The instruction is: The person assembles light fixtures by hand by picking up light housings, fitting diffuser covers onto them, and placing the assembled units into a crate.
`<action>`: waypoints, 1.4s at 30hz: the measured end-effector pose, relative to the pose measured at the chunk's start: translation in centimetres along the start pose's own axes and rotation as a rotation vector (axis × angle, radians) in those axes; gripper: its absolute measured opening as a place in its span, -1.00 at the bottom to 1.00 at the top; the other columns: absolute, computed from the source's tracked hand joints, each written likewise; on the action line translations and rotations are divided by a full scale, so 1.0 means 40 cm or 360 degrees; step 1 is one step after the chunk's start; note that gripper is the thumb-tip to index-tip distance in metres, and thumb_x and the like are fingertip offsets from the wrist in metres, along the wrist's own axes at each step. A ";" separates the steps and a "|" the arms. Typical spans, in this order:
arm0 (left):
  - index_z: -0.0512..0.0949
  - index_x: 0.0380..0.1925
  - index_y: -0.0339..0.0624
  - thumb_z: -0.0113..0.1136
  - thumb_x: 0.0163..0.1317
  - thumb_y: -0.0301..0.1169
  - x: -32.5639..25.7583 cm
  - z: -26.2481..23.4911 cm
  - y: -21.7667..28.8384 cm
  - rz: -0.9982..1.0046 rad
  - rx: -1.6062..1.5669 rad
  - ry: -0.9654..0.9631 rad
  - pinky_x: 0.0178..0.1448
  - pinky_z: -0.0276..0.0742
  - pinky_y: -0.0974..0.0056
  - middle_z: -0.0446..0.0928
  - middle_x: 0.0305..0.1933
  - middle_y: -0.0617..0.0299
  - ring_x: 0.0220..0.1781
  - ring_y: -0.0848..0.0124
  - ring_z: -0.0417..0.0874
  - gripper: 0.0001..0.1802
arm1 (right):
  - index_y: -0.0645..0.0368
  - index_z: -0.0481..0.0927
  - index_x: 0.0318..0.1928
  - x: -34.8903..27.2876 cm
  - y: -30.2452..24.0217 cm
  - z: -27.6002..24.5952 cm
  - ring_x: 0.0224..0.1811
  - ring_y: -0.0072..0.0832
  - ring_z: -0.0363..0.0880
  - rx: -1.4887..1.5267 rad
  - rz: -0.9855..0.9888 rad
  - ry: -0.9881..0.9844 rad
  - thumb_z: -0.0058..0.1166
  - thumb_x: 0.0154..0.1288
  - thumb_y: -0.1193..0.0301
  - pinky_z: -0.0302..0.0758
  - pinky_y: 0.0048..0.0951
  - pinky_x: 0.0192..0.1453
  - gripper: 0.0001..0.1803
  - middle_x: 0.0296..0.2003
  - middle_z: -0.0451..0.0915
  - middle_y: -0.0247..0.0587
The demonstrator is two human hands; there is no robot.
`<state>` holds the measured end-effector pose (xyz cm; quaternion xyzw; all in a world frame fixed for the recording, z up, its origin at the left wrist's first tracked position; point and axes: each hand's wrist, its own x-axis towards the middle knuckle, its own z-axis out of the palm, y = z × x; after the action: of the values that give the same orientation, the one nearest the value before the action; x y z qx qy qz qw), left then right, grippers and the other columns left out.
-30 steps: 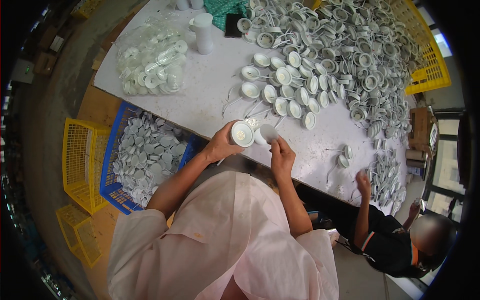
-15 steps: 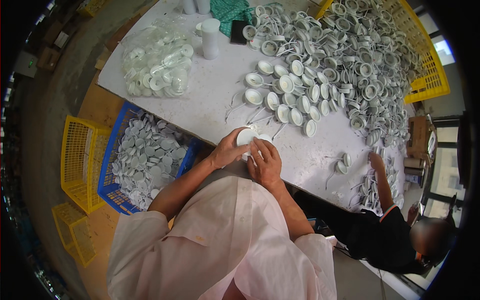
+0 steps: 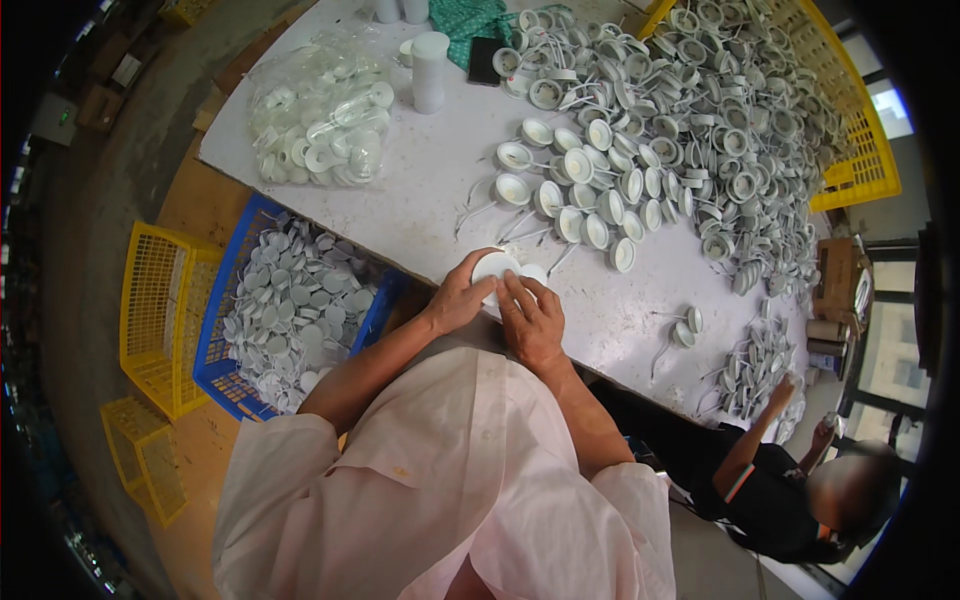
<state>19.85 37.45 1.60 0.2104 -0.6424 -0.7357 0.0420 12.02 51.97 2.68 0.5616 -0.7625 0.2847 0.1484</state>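
Your left hand (image 3: 458, 300) and right hand (image 3: 532, 322) meet at centre, fingers curled inward and fingertips touching. Both forearms are bare, angled upward from the elbows and converging.

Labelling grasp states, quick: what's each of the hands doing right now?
Left hand: closed on the white round part at the table edge.
Right hand: fingers pressed on the same part; whether it grips it cannot be told.

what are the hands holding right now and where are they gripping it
Both hands hold one white round lamp housing at the table edge: left hand around its left rim, right hand pressing its near right side.
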 end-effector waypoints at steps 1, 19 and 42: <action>0.31 0.13 -0.10 -0.04 0.25 -0.38 -0.002 -0.002 -0.003 0.0075 0.0029 0.0010 -0.33 0.49 0.45 0.49 -0.10 0.22 -0.22 0.52 0.50 -0.58 | 0.16 0.56 -0.04 0.000 0.000 0.001 -0.06 -0.29 0.48 0.0006 -0.0004 -0.0001 0.13 -0.06 0.57 0.44 -0.35 -0.09 -0.55 0.00 0.51 -0.24; 0.38 -0.01 -0.24 -0.03 0.31 -0.31 -0.016 -0.063 -0.046 0.0345 0.0053 0.0305 0.00 0.45 0.32 0.52 -0.19 0.11 -0.12 0.41 0.52 -0.68 | 0.14 0.59 -0.10 0.043 -0.041 0.057 -0.06 -0.34 0.48 -0.0006 -0.0264 -0.0025 0.08 -0.08 0.43 0.38 -0.33 0.01 -0.59 -0.02 0.55 -0.28; 0.32 0.10 -0.18 0.02 0.22 -0.44 -0.034 -0.203 -0.097 0.0264 0.0096 0.0285 0.02 0.46 0.31 0.50 -0.07 0.07 -0.08 0.39 0.53 -0.59 | 0.17 0.39 -0.35 0.109 -0.104 0.203 -0.59 -0.73 0.36 0.1942 0.1882 -0.0209 0.09 0.25 0.45 0.35 -0.68 -0.51 -0.86 -0.56 0.46 -0.39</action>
<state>24.84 31.04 -2.46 0.2227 -0.6731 -0.6883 0.1536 15.26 42.87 -0.28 0.0681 -0.6505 0.6433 -0.3979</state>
